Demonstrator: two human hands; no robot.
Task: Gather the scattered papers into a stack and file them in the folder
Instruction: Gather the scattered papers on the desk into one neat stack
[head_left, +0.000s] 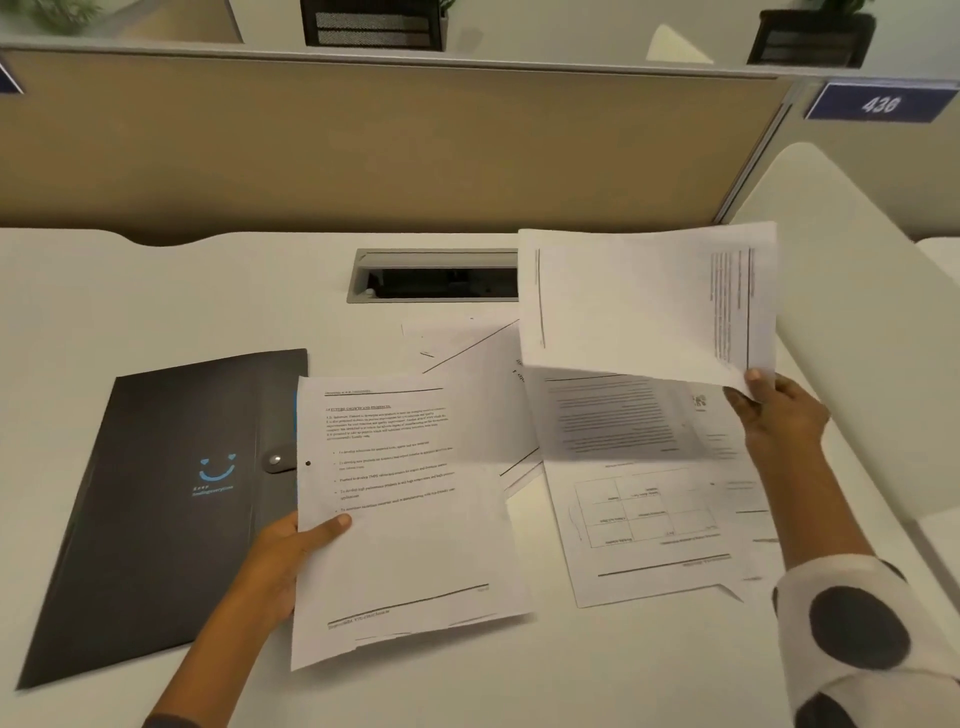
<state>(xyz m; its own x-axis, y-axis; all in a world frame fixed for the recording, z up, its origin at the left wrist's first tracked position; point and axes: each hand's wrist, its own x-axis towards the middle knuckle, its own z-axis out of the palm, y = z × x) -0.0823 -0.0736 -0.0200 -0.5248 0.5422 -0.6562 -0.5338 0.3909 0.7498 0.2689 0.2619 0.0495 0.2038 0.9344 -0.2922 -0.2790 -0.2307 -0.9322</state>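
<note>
A dark folder (156, 493) with a blue smiley and a snap button lies shut on the left of the white desk (104, 291). My left hand (283, 556) grips a small stack of printed sheets (400, 509) by its left edge, thumb on top, beside the folder. My right hand (779, 410) pinches the lower right corner of a single sheet (639, 301) lifted above the desk. Several more printed papers (649, 509) lie scattered flat under and between the two hands.
A grey cable hatch (436, 275) is set into the desk behind the papers. A beige partition (389, 145) closes off the back, with black mesh trays on its top ledge. A white chair back (857, 291) stands at the right.
</note>
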